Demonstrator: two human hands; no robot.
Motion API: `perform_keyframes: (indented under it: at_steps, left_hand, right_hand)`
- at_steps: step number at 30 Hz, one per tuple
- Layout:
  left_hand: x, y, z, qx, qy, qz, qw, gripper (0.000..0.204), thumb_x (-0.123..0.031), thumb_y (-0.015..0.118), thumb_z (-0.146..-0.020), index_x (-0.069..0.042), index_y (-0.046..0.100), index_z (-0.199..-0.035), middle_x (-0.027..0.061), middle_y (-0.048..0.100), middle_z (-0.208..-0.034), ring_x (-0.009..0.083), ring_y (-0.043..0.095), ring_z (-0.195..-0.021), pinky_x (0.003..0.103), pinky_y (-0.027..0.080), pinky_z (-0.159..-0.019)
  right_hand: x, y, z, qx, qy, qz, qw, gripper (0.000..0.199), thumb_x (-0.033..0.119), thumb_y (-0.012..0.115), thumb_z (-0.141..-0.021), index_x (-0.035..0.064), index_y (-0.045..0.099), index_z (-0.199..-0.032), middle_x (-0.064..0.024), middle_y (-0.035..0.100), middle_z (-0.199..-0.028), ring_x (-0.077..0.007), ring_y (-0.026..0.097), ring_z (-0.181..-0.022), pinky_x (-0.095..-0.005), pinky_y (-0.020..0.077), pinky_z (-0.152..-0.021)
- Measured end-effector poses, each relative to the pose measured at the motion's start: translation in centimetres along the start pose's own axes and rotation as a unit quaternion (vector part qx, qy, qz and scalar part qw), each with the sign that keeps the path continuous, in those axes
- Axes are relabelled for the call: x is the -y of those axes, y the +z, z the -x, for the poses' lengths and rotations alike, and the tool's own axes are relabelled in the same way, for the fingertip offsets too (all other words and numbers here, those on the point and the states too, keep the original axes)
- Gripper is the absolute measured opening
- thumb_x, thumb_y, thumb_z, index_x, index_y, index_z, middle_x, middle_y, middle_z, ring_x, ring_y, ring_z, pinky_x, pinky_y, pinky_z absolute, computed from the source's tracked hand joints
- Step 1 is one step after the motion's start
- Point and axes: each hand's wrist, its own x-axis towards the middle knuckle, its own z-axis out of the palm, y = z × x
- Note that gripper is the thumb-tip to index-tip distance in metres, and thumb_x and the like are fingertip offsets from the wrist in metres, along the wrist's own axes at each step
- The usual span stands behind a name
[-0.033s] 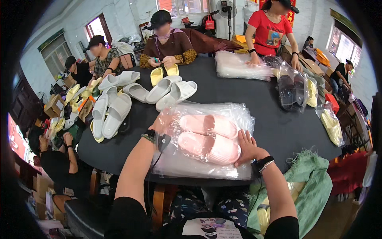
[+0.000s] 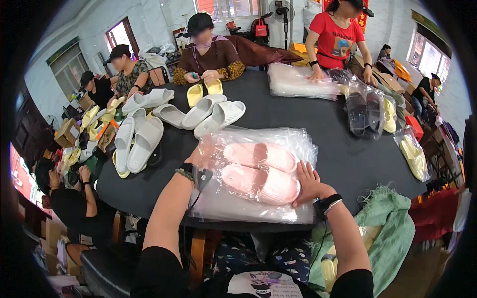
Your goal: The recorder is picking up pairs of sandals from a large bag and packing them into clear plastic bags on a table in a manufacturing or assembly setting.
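Note:
A pair of pink slippers [image 2: 259, 170] lies side by side inside a clear plastic bag [image 2: 248, 203], on a pile of similar bags at the near edge of the dark round table [image 2: 318, 129]. My left hand [image 2: 202, 155] grips the bag's left edge, partly hidden behind the plastic. My right hand [image 2: 308, 181] rests flat with fingers spread against the right end of the nearer slipper. Both wrists wear bands.
Several grey slippers [image 2: 198, 111] and yellow slippers [image 2: 203, 90] lie on the table's far left. A stack of clear bags [image 2: 298, 82] and bagged slippers [image 2: 367, 111] sit at the far right. Several people work around the table. A green sack [image 2: 387, 233] hangs at my right.

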Motion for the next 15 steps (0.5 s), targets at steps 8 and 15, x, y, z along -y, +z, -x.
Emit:
perform_keyframes:
  at_steps: [8,15]
  left_hand:
    - [-1.5,-0.2,4.8,-0.109,-0.031,0.113,0.987,0.09,-0.01,0.071,-0.082,-0.002,0.015,-0.152,0.0069,0.065,-0.09,0.0136,0.062,-0.076,0.027,0.05,-0.064]
    - [-0.9,1.5,4.5,-0.326,0.224,-0.375,0.839,0.064,-0.017,0.084,-0.068,-0.002,0.056,-0.123,0.0128,0.062,-0.093,0.0292,0.062,-0.089,0.038,0.051,-0.08]
  right_hand:
    - [1.4,-0.5,-0.4,-0.015,-0.009,0.005,1.0,0.156,0.051,0.093,-0.044,-0.0017,-0.006,-0.153,-0.0224,-0.002,-0.162,-0.0373,-0.007,-0.15,-0.0495,0.0031,-0.12]
    - [0.1,-0.7,0.3,-0.002,-0.007,-0.003,1.0,0.153,0.049,0.093,-0.047,0.0006,-0.006,-0.153,-0.0211,-0.002,-0.162,-0.0368,-0.008,-0.15,-0.049,0.0044,-0.12]
